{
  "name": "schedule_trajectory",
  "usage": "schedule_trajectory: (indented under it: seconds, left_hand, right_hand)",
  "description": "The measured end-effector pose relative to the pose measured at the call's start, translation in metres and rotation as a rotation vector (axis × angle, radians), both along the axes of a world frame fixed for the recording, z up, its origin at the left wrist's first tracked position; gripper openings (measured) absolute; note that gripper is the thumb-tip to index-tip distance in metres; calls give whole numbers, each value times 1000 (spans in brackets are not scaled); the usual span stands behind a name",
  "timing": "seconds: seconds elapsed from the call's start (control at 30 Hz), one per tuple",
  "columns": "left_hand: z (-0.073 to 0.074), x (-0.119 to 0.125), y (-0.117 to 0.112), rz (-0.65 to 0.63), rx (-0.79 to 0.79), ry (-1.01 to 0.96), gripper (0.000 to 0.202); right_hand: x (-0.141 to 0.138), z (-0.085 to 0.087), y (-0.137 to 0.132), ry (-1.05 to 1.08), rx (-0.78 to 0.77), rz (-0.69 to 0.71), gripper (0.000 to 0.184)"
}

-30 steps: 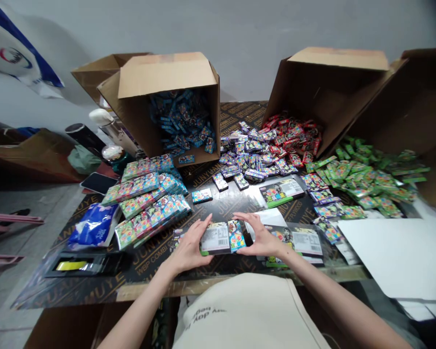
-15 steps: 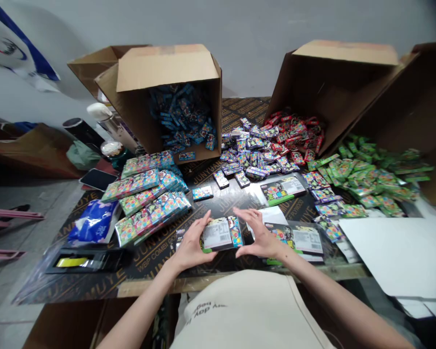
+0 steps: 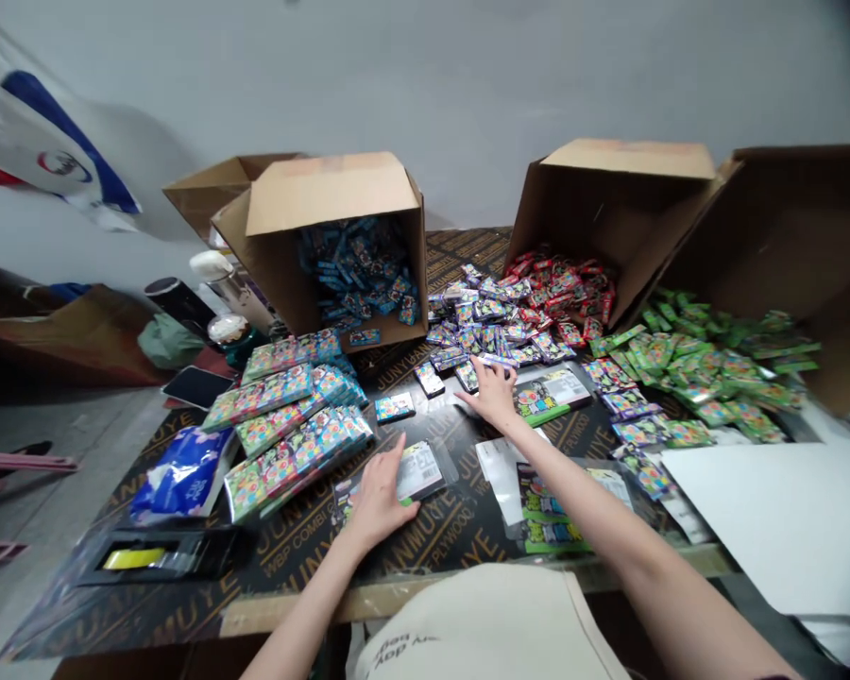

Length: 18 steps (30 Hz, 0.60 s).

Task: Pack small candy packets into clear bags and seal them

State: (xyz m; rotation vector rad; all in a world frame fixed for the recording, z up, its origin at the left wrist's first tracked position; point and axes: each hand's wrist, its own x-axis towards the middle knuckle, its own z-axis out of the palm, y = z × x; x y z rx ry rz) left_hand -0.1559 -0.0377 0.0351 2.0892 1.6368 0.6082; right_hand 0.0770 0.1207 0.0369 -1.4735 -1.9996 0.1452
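My left hand (image 3: 381, 496) lies over a flat, clear-wrapped packet (image 3: 419, 470) with a white label, thumb and index finger spread apart. The packet rests on the dark tabletop, its left part covered by the hand. My right hand (image 3: 494, 392) reaches forward to the near edge of the pile of small purple packs (image 3: 485, 312). Its thumb and index finger are apart beside one small dark-and-white pack (image 3: 467, 378); whether they touch it is unclear. Close by on the table are another small pack (image 3: 430, 380) and a blue one (image 3: 395, 407).
Cardboard boxes hold blue packs (image 3: 358, 269), red packs (image 3: 563, 288) and green packs (image 3: 708, 354). Bundled packs (image 3: 297, 458) are stacked at left, near a blue pouch (image 3: 180, 472) and a tape dispenser (image 3: 160, 554). More packets (image 3: 549, 505) and white sheets (image 3: 765, 501) lie right.
My right hand has left the packet and moved forward to the purple packs. My left hand stays at the packet, which now lies flat. The camera view has tilted upward.
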Motion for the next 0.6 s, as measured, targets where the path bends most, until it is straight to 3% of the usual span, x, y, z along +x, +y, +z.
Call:
schedule_trajectory:
  seconds: [0.07,0.17,0.23,0.3,0.37,0.4,0.47,0.53,0.6]
  left_hand:
    - [-4,-1,1,9,13,37,93]
    - [5,-2,1,66,5,-87,84]
    - [17,1,2,181,-62,-310,70]
    - [31,7,5,262,-234,-584,55]
    - [40,17,9,199,-503,-799,43]
    - [43,22,11,139,-626,-867,37]
    - [44,33,14,86,-753,-954,27]
    - [41,43,16,181,-708,-1050,24]
    - [37,51,18,304,-622,-1138,26]
  right_hand:
    - [2,-2,11,-29,1,16,56]
    - [7,9,1,82,-76,82,55]
    - [11,23,-17,244,-243,318,60]
    - [14,40,-38,383,-485,665,65]
    - [14,55,-57,437,-697,934,66]
    - [14,60,-65,441,-754,1004,65]
    - [13,67,-78,420,-715,999,60]
    - [11,67,-88,363,-531,854,59]
    - [7,61,-96,275,-337,705,70]
